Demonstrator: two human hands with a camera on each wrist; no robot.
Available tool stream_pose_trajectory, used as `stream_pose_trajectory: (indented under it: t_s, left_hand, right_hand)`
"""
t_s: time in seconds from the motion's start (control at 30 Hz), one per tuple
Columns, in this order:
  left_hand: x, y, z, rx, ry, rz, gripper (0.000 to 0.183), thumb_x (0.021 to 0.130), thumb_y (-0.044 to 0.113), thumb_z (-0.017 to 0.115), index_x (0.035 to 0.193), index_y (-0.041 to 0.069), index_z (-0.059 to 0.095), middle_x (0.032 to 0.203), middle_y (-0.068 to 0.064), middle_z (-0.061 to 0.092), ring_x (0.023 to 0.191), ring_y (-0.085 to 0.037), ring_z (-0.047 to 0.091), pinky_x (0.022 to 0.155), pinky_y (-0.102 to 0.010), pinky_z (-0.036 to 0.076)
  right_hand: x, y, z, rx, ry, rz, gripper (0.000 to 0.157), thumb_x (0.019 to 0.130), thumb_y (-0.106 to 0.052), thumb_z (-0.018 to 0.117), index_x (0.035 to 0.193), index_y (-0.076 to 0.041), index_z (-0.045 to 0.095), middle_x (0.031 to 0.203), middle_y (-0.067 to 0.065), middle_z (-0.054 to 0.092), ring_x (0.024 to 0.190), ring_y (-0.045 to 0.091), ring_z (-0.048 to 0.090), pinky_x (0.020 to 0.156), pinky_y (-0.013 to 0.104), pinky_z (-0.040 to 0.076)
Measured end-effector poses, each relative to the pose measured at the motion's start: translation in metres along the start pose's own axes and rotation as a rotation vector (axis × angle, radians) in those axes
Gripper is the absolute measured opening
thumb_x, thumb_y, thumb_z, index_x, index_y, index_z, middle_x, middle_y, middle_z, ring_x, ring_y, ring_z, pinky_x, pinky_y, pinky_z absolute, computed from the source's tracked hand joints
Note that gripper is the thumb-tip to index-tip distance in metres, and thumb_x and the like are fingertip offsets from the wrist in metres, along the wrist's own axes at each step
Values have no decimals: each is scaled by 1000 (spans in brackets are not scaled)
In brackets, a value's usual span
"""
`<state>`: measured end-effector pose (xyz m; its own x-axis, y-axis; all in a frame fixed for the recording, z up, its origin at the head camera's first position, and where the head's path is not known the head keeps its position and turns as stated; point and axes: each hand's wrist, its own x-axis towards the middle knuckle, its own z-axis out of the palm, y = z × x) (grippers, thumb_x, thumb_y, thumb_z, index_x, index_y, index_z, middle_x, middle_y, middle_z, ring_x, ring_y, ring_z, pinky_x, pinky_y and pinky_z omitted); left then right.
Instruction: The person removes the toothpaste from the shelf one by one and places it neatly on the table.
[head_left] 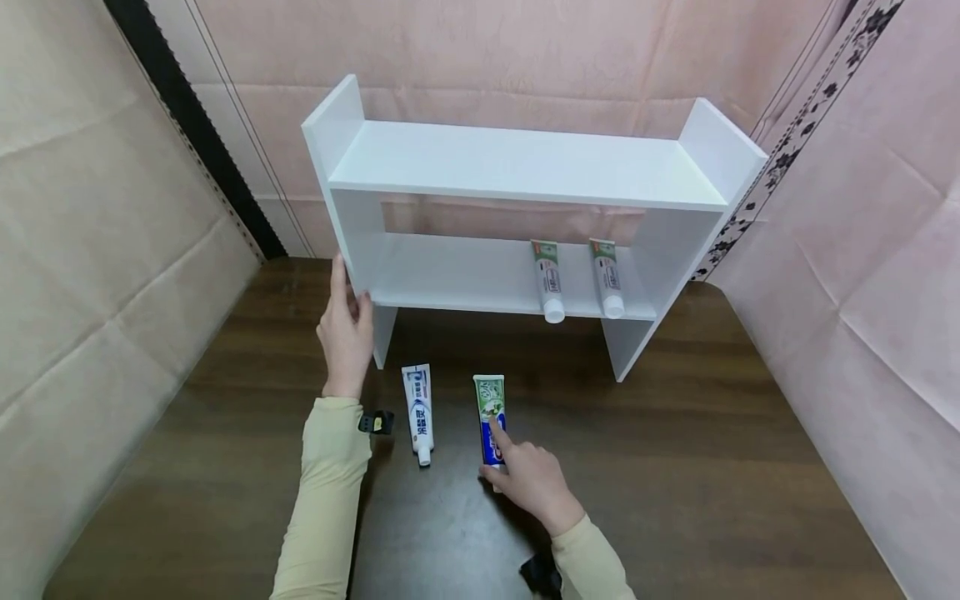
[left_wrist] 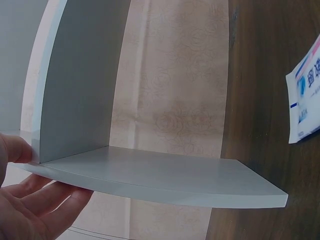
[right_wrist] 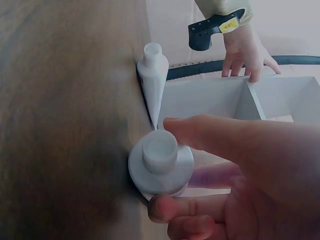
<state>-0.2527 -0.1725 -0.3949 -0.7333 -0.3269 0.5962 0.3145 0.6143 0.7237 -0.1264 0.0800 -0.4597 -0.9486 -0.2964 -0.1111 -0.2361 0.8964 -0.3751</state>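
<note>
A white shelf unit point(head_left: 510, 196) stands on the table. My left hand point(head_left: 347, 342) grips its left side panel point(left_wrist: 165, 175), thumb on one face and fingers on the other in the left wrist view. My right hand point(head_left: 536, 483) is at a green and blue toothpaste tube point(head_left: 490, 400) lying on the table. The index finger rests along the tube, while the thumb and another finger flank its white-capped end point(right_wrist: 160, 155) in the right wrist view. To the left lies a white and blue toothpaste tube point(head_left: 418, 408), cap toward me.
Two toothpaste tubes, a left one point(head_left: 549, 279) and a right one point(head_left: 606, 277), lie on the lower shelf toward its right end, caps at the front edge. Pale cloth walls point(head_left: 112, 275) enclose the brown table point(head_left: 712, 433) at both sides and behind.
</note>
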Motion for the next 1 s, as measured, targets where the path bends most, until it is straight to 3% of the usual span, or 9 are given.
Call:
stream_pose_trajectory:
  t_s: [0.27, 0.63, 0.8, 1.0]
  left_hand:
    - [1, 0, 0, -16, -8, -8, 61, 92, 21, 47, 138, 45, 17, 116, -12, 61, 95, -28, 64, 75, -48, 51]
    - [2, 1, 1, 7, 8, -5, 59, 92, 21, 46, 140, 41, 19, 110, -12, 63, 90, -28, 66, 69, -47, 51]
    - [3, 0, 2, 15, 14, 6, 57, 92, 22, 45, 141, 38, 19, 107, -13, 63, 82, -27, 66, 63, -43, 49]
    - [1, 0, 0, 4, 5, -2, 60, 92, 22, 46, 139, 44, 16, 113, -14, 61, 90, -28, 65, 69, -45, 52]
  right_hand:
    - [2, 2, -1, -21, -2, -20, 66, 82, -45, 58, 137, -17, 36, 88, 8, 69, 61, 14, 59, 50, 29, 45]
    - [1, 3, -4, 7, -20, 4, 64, 83, -45, 56, 139, -20, 34, 98, 10, 67, 68, 17, 61, 53, 31, 48]
    - [0, 1, -11, 3, 63, -10, 68, 83, -43, 58, 140, -20, 28, 101, 9, 65, 72, 18, 62, 55, 31, 49]
    - [3, 0, -40, -4, 275, -8, 72, 82, -38, 61, 142, -22, 23, 95, 9, 61, 66, 15, 54, 49, 26, 43]
